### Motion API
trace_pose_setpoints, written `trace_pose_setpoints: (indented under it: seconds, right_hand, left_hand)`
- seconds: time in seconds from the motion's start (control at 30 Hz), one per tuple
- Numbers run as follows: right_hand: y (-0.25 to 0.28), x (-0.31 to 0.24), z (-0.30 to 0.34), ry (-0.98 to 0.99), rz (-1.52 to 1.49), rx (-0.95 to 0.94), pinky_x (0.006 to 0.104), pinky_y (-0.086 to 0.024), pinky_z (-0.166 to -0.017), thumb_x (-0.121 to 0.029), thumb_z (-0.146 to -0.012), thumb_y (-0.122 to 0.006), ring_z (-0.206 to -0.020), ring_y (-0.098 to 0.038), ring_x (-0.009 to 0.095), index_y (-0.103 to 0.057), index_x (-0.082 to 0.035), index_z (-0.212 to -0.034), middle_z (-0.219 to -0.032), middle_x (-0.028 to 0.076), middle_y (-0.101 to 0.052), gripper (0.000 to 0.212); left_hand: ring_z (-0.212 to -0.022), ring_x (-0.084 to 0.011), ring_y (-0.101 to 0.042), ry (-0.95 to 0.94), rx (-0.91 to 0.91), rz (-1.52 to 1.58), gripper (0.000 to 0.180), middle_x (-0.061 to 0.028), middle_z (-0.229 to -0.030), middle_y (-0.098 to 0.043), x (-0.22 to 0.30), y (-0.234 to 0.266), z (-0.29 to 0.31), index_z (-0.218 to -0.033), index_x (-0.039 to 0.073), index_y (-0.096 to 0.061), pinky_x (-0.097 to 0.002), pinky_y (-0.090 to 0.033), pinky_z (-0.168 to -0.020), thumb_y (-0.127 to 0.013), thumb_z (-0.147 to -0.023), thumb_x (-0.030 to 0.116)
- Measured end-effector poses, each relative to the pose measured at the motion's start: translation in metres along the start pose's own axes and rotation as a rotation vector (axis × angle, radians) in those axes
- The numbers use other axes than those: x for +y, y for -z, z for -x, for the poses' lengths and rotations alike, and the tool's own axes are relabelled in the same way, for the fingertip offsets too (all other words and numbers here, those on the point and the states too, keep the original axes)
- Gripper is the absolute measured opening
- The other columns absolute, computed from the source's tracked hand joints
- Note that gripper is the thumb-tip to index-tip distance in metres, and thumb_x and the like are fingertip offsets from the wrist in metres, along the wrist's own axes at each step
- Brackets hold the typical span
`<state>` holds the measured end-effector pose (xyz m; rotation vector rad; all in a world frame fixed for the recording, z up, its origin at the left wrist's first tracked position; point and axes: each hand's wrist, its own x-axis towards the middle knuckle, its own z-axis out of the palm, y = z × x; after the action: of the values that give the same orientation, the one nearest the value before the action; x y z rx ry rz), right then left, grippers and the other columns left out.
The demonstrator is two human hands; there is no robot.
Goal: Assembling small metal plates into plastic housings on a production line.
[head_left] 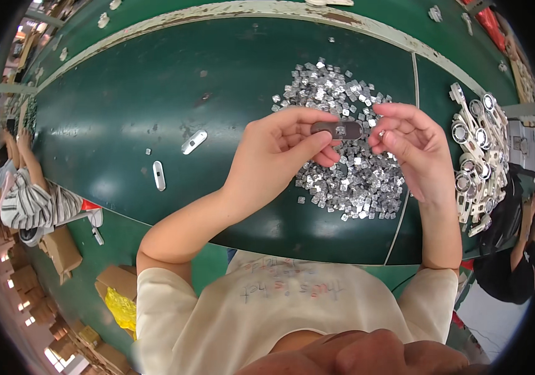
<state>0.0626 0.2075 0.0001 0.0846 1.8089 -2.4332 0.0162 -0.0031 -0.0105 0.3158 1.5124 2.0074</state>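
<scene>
My left hand (280, 140) is closed on the left end of a dark oval plate (355, 130), thumb above and fingers below. Around the middle of the plate there is a small square metal piece (341, 130). To its right, my right hand (414, 144) pinches a tiny shiny piece (381, 134) between thumb and finger, apart from the plate; its exact shape is too small to tell. Beneath both hands spreads a pile of small square metal pieces (358, 187) on the dark green table (248, 69).
Two pale oval plates (194, 142) (159, 175) lie left of my left arm, near one loose square piece (148, 151). White parts with round rings (481, 135) are heaped at the right. Other people (27, 200) sit at both sides. An open carton (116, 282) stands on the floor.
</scene>
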Motion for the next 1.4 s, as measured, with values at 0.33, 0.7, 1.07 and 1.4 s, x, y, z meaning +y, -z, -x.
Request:
trace_pose_setpoints:
  seconds: [0.33,0.7,1.07,1.4]
  right_hand:
    - [-0.028,-0.003,0.018,0.228,0.356,0.070,0.0282,-0.051,-0.069,0.007,-0.077,-0.062,-0.080,-0.062,0.019,-0.059,0.006,-0.100,-0.091,0.013,-0.063,0.023]
    - [-0.036,0.018,0.016,1.277,1.548,-0.038,0.0300,-0.051,-0.062,-0.002,-0.063,-0.062,-0.078,-0.062,0.025,-0.059,0.008,-0.085,-0.083,0.018,-0.065,0.024]
    - [-0.032,0.015,0.017,0.733,0.759,0.025,0.0321,-0.051,-0.075,0.014,-0.077,-0.056,-0.086,-0.061,0.028,-0.048,0.007,-0.096,-0.092,0.023,-0.063,0.022]
    - [-0.034,0.006,0.010,0.936,1.236,-0.096,0.0356,-0.050,-0.071,0.008,-0.065,-0.068,-0.085,-0.058,0.031,-0.058,0.006,-0.093,-0.094,0.019,-0.061,0.030]
  left_hand:
    - [-0.071,-0.0154,-0.063,0.028,-0.003,0.002,0.019,-0.0114,-0.084,-0.062,-0.003,-0.005,0.009,-0.106,-0.004,-0.053,-0.0247,-0.051,-0.062,-0.052,-0.088,0.004]
    - [-0.073,-0.0142,-0.061,-0.042,0.024,0.086,0.020,-0.0099,-0.083,-0.060,-0.003,-0.014,0.017,-0.108,-0.004,-0.052,-0.0253,-0.052,-0.066,-0.051,-0.088,-0.001]
    - [-0.078,-0.0166,-0.063,-0.053,0.023,0.045,0.021,-0.0128,-0.085,-0.061,-0.002,-0.007,0.015,-0.109,-0.004,-0.051,-0.0269,-0.053,-0.069,-0.050,-0.088,-0.001]
    - [-0.080,-0.0168,-0.063,-0.063,-0.006,0.060,0.022,-0.0130,-0.089,-0.061,-0.004,-0.005,0.012,-0.109,-0.004,-0.051,-0.0267,-0.053,-0.072,-0.049,-0.087,-0.004]
